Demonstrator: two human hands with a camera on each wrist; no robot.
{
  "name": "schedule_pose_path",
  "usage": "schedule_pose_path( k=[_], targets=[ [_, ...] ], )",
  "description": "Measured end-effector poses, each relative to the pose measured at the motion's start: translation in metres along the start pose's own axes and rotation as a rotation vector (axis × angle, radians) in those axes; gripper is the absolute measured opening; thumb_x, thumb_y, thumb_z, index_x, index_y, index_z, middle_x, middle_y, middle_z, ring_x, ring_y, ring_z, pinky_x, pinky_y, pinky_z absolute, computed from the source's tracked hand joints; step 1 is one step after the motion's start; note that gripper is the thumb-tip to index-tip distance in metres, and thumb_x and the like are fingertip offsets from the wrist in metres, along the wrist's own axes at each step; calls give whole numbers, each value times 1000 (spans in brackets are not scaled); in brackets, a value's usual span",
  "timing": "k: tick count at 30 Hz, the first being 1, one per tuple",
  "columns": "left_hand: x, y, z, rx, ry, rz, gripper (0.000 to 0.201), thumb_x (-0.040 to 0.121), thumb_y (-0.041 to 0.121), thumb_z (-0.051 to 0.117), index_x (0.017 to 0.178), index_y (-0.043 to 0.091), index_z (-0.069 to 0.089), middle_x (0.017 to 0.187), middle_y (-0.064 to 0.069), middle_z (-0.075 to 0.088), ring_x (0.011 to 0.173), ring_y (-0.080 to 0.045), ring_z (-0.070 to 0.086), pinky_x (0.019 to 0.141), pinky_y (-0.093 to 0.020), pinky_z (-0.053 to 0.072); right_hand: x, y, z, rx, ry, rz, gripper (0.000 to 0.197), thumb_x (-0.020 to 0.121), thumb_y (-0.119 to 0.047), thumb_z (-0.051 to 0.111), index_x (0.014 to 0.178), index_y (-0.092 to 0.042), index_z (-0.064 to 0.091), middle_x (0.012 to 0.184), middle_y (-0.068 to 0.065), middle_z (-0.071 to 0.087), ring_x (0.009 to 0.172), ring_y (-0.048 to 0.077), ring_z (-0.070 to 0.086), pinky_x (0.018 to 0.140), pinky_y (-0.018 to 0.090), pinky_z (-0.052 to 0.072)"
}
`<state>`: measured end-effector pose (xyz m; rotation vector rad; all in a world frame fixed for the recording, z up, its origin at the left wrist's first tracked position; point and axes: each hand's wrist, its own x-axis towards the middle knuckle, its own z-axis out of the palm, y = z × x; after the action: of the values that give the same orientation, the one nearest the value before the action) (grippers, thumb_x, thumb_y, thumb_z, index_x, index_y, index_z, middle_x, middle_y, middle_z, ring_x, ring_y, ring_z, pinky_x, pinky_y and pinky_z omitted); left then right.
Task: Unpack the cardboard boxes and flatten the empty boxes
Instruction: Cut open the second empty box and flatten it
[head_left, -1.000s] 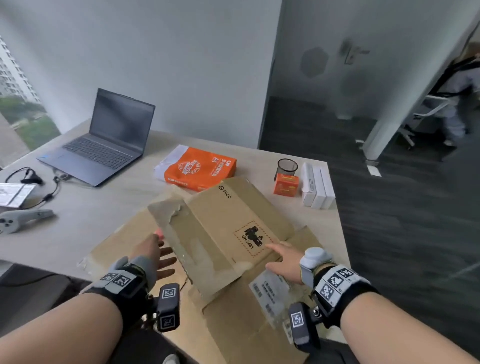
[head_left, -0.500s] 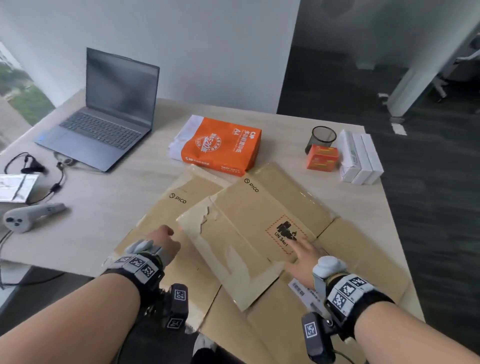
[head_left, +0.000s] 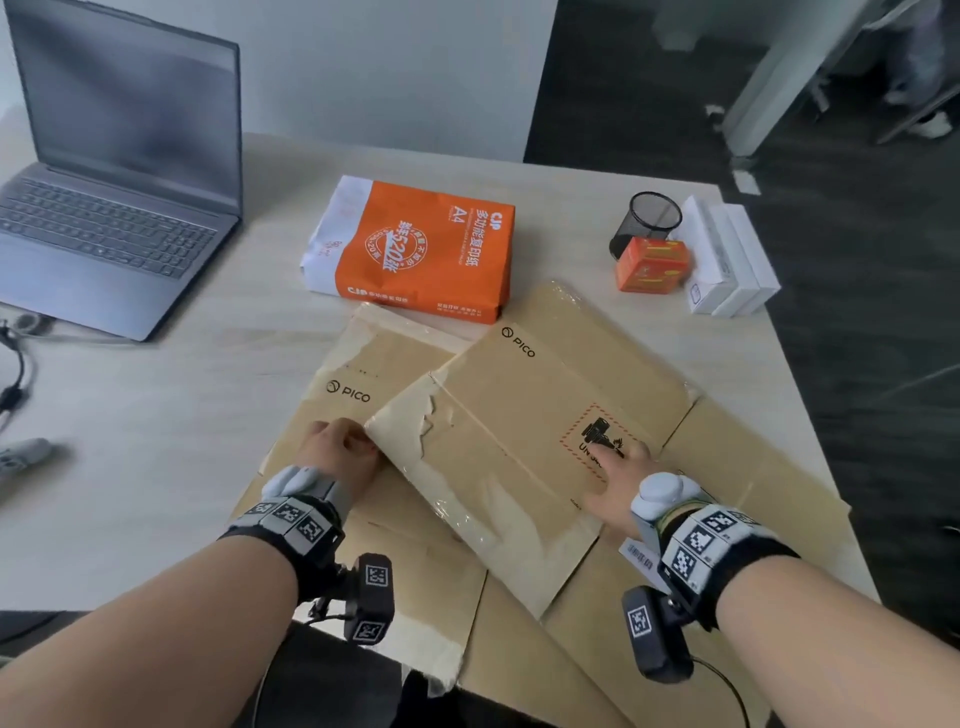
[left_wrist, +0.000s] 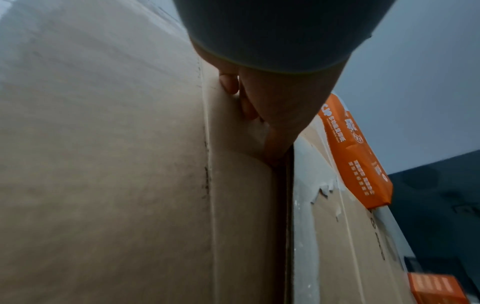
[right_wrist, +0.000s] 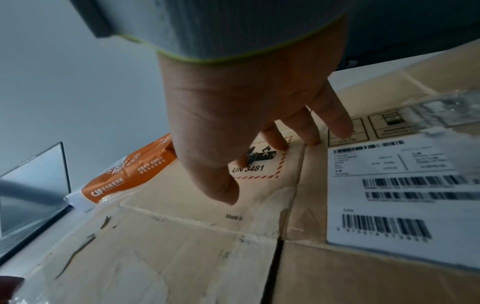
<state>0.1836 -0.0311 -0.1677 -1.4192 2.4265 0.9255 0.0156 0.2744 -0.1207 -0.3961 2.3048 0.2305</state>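
Note:
Two flattened brown PICO cardboard boxes lie on the table. The upper box lies askew across the lower box. My left hand sits at the taped left corner of the upper box, fingers curled, thumb and forefinger at its edge. In the left wrist view the fingertips touch the lower cardboard, and one digit reaches into the gap under the upper box. My right hand lies flat, its spread fingers pressing on the red-bordered UN 3481 mark.
An open laptop stands at the back left. An orange A4 paper ream lies just beyond the boxes. A black mesh cup, a small orange box and white boxes sit back right. A controller lies left.
The upper box has gone from tilted up to lying flat. My left hand moved from beside its raised flap to the flap's corner. My right hand stayed on the hazard mark.

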Motion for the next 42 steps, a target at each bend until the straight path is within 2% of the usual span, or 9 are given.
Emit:
schedule_pose_path(
  k=[6,10,13,17,24,31,35,38,42],
  targets=[
    [7,1,-1,-9,-35,66,36,92,40,53,127,38,63,134,2,52,106,-24,60,88,-33,46,-3,-9,6,-34,11,34,84,88,-55,53,157,-38,10,164,11,3,134,38,46,101,46,48],
    [19,-1,-15,-10,6,79,18,90,52,55,102,39,58,111,5,64,89,-19,63,81,-35,53,-2,-13,2,-33,5,58,84,87,-51,55,158,-38,11,164,11,6,131,37,49,102,44,49],
    [24,-8,-33,-86,15,-66,46,85,79,48,98,35,51,87,9,63,76,-17,63,76,-35,53,-3,-14,0,-35,-11,64,84,89,-51,55,159,-36,10,164,12,5,132,36,49,104,43,47],
    [23,6,-48,-435,34,-26,40,85,61,69,99,27,56,94,3,69,78,-17,64,65,-34,50,-4,-14,-3,88,18,64,82,80,-52,53,155,-43,21,162,9,11,131,34,50,106,41,46],
    [-24,91,-30,-960,-468,55,11,93,7,68,96,17,69,83,-2,67,70,-13,59,58,-27,43,-31,-31,-24,619,183,-282,31,100,-43,54,131,-44,56,135,-13,60,118,10,60,98,29,47],
    [-80,163,2,-1071,-941,-6,13,99,8,54,91,15,62,80,-7,66,55,-10,53,49,-21,33,-60,-42,-42,1386,116,-402,28,105,-41,45,128,-36,61,118,-4,72,104,9,69,85,39,55],
    [-82,190,26,-668,-854,69,17,97,32,61,95,15,64,93,-7,78,69,-15,67,59,-29,45,-45,-14,-37,1489,266,-321,29,104,-34,50,82,-18,59,100,3,73,87,12,68,78,38,55],
    [-62,198,49,-95,-478,304,22,91,46,64,100,26,64,111,-2,71,92,-21,67,84,-43,58,-25,20,-36,1510,328,-183,21,104,-28,47,90,-16,57,80,5,73,60,20,61,53,27,45],
    [-32,207,72,368,-285,473,68,81,66,66,142,48,41,167,5,18,153,-29,17,116,-58,32,14,71,-34,1480,334,-46,12,104,-31,49,106,-33,60,59,-3,55,44,13,42,44,25,32]
  ],
)
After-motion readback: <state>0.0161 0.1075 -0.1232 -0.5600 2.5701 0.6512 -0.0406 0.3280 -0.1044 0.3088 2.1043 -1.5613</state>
